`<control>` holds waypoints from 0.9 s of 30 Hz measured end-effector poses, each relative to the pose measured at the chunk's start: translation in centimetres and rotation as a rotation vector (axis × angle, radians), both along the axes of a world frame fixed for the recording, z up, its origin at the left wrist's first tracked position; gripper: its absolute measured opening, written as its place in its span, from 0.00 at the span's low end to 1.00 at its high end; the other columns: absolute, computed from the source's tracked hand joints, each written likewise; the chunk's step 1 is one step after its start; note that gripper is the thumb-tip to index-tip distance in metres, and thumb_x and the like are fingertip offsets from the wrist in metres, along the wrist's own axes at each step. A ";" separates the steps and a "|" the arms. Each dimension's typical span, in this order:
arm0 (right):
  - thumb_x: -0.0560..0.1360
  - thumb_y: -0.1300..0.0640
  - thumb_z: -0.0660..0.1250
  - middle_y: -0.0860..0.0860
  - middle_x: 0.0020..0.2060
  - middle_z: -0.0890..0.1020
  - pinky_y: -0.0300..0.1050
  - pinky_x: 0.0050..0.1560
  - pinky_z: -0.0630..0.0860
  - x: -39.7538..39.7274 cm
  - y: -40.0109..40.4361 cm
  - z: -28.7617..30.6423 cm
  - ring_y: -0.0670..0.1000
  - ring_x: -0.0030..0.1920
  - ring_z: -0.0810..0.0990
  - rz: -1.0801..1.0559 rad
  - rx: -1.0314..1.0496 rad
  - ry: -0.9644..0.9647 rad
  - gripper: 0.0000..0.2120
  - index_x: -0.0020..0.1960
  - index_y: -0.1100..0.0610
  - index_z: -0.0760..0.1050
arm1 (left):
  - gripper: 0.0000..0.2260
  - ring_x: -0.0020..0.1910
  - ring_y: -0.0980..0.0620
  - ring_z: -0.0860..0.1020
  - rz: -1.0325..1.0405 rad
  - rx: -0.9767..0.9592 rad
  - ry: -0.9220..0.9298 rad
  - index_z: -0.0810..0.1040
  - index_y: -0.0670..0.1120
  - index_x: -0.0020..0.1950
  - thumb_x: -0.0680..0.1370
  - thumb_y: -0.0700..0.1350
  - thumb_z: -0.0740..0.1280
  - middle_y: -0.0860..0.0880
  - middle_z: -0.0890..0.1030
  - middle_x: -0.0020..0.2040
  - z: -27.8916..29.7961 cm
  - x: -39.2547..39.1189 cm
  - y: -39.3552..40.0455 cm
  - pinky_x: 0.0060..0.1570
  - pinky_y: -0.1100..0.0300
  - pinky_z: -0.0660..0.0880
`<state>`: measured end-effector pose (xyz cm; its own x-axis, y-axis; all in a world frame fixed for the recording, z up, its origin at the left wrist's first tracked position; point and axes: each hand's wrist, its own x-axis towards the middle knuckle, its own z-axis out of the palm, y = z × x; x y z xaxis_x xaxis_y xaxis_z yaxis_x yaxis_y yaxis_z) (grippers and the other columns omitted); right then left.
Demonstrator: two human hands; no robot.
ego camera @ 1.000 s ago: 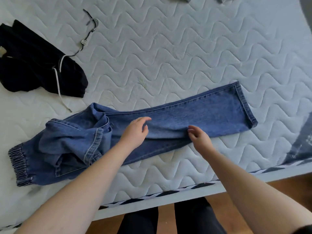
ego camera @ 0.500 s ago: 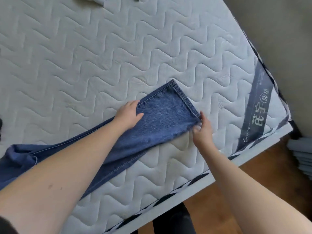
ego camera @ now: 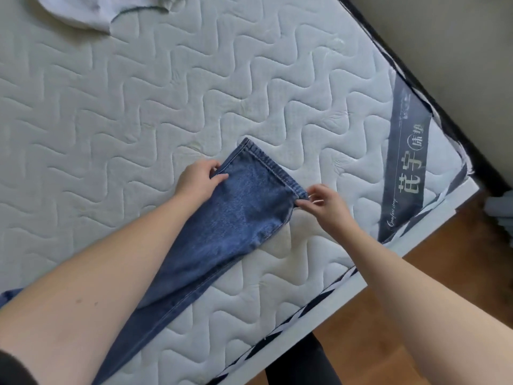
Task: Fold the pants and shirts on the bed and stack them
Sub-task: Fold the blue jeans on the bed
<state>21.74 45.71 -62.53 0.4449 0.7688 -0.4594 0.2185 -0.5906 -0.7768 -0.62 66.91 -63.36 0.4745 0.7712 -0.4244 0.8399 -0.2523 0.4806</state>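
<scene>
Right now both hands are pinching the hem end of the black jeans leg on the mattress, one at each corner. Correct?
Not quite: the jeans are blue denim, not black. The head view shows the left hand and right hand each pinching a corner of the hem end on the mattress.

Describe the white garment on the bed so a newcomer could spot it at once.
Start at the quilted mattress and look to its far left corner, away from the hands. The white garment lies crumpled there, cut off by the picture's top edge. It is pale and bunched, unlike the blue jeans stretched flat near the front edge.
</scene>
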 end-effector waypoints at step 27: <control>0.73 0.61 0.73 0.58 0.40 0.82 0.50 0.43 0.83 -3.1 4.2 -2.2 0.57 0.38 0.82 -0.499 -0.346 0.412 0.07 0.50 0.60 0.78 | 0.16 0.48 0.50 0.78 0.288 -0.294 -0.191 0.80 0.42 0.60 0.73 0.42 0.76 0.47 0.79 0.49 -0.4 8.4 6.9 0.57 0.57 0.76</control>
<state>18.60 49.87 -64.72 0.4431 0.3000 -0.8448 -0.4103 -0.7700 -0.4886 7.81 73.83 -63.80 0.3492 0.7431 -0.5709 0.7451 0.1493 0.6501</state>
